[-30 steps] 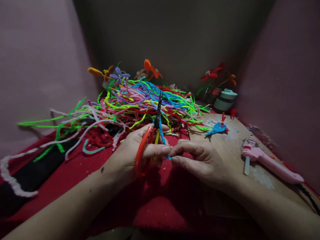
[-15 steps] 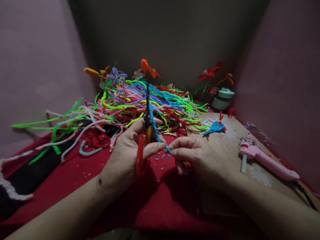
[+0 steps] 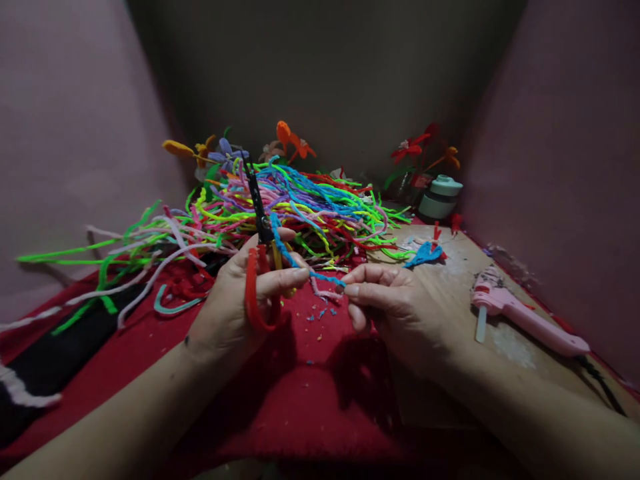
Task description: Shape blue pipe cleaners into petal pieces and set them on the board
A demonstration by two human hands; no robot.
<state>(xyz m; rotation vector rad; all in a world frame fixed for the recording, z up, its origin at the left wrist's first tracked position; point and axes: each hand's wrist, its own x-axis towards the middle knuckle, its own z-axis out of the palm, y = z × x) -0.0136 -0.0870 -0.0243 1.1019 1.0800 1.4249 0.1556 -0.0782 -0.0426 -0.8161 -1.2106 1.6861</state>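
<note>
My left hand is closed around scissors with red handles and dark blades pointing up and away. Its thumb and fingers also pinch a blue pipe cleaner, whose free end rises beside the blades. Between thumb and forefinger, my right hand grips the other, thinner end of that pipe cleaner. The strand runs slack-free across the short gap between the hands. Small blue scraps lie on the red cloth below. A blue looped petal shape rests beyond my right hand.
A heap of colourful pipe cleaners spreads behind the hands. On the wooden board at right lies a pink glue gun with its cord. A pale green lidded jar and pipe-cleaner flowers stand at the back.
My left hand has moved left with the scissors, whose blades now lean left. My hands are farther apart, and more of the blue pipe cleaner shows between them.
</note>
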